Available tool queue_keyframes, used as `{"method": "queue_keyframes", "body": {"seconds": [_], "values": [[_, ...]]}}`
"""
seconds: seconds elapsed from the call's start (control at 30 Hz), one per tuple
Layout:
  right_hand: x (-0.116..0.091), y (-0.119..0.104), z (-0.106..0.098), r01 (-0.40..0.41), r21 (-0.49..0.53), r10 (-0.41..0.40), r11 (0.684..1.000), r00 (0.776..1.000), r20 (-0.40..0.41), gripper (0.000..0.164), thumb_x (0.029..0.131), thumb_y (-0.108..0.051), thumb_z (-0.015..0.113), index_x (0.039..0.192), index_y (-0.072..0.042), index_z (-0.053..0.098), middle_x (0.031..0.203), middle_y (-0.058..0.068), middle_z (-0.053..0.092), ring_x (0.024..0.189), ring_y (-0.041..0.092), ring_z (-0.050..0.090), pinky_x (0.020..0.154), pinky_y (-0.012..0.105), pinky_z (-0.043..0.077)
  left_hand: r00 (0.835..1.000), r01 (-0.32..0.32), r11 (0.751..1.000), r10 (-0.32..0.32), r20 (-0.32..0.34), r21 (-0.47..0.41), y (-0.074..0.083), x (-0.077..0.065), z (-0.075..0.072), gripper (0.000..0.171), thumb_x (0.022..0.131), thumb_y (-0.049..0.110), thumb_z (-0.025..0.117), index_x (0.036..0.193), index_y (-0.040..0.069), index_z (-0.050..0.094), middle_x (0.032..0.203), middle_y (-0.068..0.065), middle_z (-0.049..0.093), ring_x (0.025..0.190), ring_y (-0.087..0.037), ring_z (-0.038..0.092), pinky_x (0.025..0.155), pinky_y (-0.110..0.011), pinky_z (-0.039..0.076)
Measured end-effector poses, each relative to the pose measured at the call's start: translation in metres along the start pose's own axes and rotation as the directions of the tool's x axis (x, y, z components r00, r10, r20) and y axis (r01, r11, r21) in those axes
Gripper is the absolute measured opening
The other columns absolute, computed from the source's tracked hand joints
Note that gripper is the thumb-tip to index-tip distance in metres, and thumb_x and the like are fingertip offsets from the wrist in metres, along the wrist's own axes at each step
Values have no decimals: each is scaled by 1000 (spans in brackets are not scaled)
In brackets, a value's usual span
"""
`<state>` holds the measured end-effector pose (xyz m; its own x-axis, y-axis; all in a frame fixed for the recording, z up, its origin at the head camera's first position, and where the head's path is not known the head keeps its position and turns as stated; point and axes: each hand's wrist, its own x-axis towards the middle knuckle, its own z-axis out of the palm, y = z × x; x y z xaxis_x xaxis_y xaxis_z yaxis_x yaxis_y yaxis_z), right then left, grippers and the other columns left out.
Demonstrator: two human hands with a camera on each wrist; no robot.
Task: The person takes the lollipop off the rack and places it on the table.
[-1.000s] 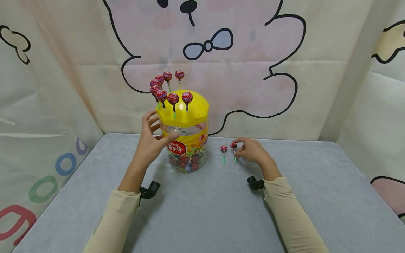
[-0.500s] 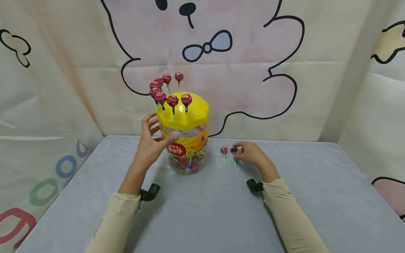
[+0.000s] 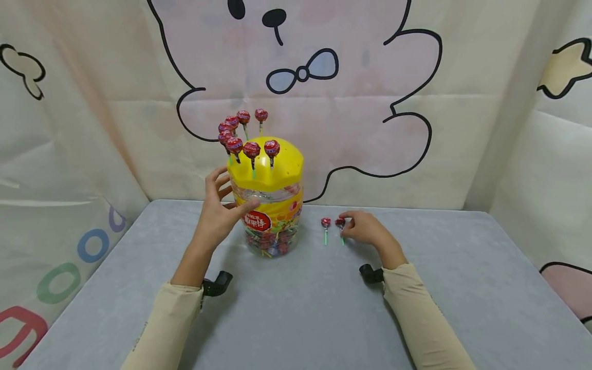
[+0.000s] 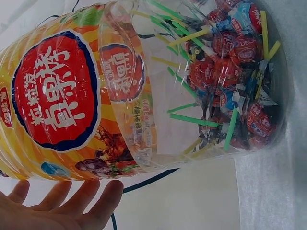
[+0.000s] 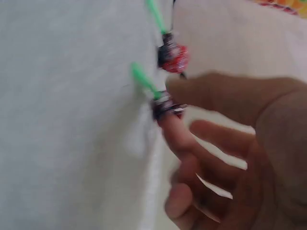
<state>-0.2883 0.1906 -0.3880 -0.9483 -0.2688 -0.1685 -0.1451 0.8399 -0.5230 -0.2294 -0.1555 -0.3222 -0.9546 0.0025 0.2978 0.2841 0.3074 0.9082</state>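
Note:
A clear candy jar (image 3: 290,208) with a yellow lid (image 3: 291,160) stands on the table, with lollipops inside its lower part. My left hand (image 3: 217,213) holds it from the left, thumb across the front and fingers around the side. Several red-wrapped lollipops (image 3: 252,150) stand upright in the lid, along its left part. To the right of the jar, my right hand (image 3: 368,229) pinches a lollipop (image 5: 163,108) by its wrapped head between thumb and index finger. Its green stick points toward me. A second lollipop (image 3: 326,222) lies just left of it, stick the same way.
The grey table (image 3: 296,318) ends at a cloth backdrop (image 3: 365,144) with a cartoon drawing, close behind the jar. More cloth (image 3: 60,169) hangs along the left and right. Black wrist cameras (image 3: 217,283) stick out inward from both sleeves.
The pinched lollipop and my right hand have come slightly toward me, so its head is now level with the other lollipop's. My left hand stays on the jar. The head view has tilted a little.

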Motion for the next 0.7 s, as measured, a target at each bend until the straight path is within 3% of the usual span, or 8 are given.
{"method": "queue_keyframes", "body": {"seconds": [0.13, 0.2, 0.27, 0.33, 0.4, 0.5, 0.57, 0.7], "values": [[-10, -13, -17, 74, 4, -73, 997, 991, -113, 66, 90, -19, 70, 149, -8, 44, 112, 13, 68, 88, 22, 60, 72, 34, 49, 1000, -26, 999, 26, -9, -27, 2, 4, 3, 92, 86, 32, 79, 152, 29, 15, 157, -10, 28, 143, -33, 36, 111, -57, 40], [-21, -28, -22, 165, 97, -148, 981, 975, -166, 66, 92, -22, 70, 151, -14, 42, 125, 15, 63, 102, 28, 62, 83, 41, 53, 1000, -14, 999, 13, -8, -48, 0, 2, 3, 91, 86, 28, 79, 152, 29, 16, 158, -9, 27, 143, -33, 36, 111, -57, 39], [-34, -47, -24, 272, 217, -233, 937, 954, -190, 67, 93, -25, 70, 153, -23, 39, 139, 14, 57, 117, 33, 59, 96, 49, 52, 1000, 12, 998, -12, -3, -66, -2, -2, 1, 91, 87, 24, 78, 153, 29, 15, 160, -8, 26, 144, -32, 34, 112, -57, 38], [-45, -64, -21, 359, 335, -310, 871, 931, -191, 69, 94, -26, 70, 154, -30, 35, 146, 10, 51, 126, 34, 56, 104, 52, 49, 999, 36, 996, -36, 2, -82, -5, -7, 0, 91, 88, 22, 77, 154, 29, 15, 161, -7, 25, 145, -32, 33, 113, -57, 37], [-52, -80, -18, 420, 426, -378, 802, 907, -183, 72, 95, -24, 69, 154, -36, 31, 152, 7, 45, 131, 34, 53, 107, 52, 47, 999, 42, 995, -41, 11, -89, -7, -8, -2, 90, 90, 22, 75, 155, 30, 15, 162, -7, 24, 147, -33, 31, 114, -58, 35], [-58, -97, -15, 461, 501, -431, 733, 884, -183, 73, 95, -22, 68, 154, -41, 28, 157, 4, 36, 136, 30, 50, 109, 49, 47, 999, 28, 996, -26, 25, -86, -7, -5, -1, 88, 92, 25, 73, 156, 33, 13, 163, -6, 24, 149, -34, 29, 117, -60, 32], [-59, -104, -14, 461, 536, -441, 707, 880, -174, 75, 95, -21, 68, 154, -43, 27, 160, 2, 32, 139, 29, 47, 109, 48, 47, 999, 31, 997, -29, 31, -77, -5, -3, -1, 88, 92, 26, 72, 156, 34, 12, 163, -7, 24, 149, -34, 29, 117, -61, 31], [-58, -110, -11, 458, 553, -435, 696, 882, -183, 76, 96, -17, 67, 155, -42, 25, 162, 1, 28, 142, 31, 44, 109, 48, 48, 999, 45, 997, -44, 21, -64, -1, -4, 1, 90, 91, 27, 73, 156, 34, 10, 163, -8, 23, 148, -34, 30, 117, -61, 31]]}}
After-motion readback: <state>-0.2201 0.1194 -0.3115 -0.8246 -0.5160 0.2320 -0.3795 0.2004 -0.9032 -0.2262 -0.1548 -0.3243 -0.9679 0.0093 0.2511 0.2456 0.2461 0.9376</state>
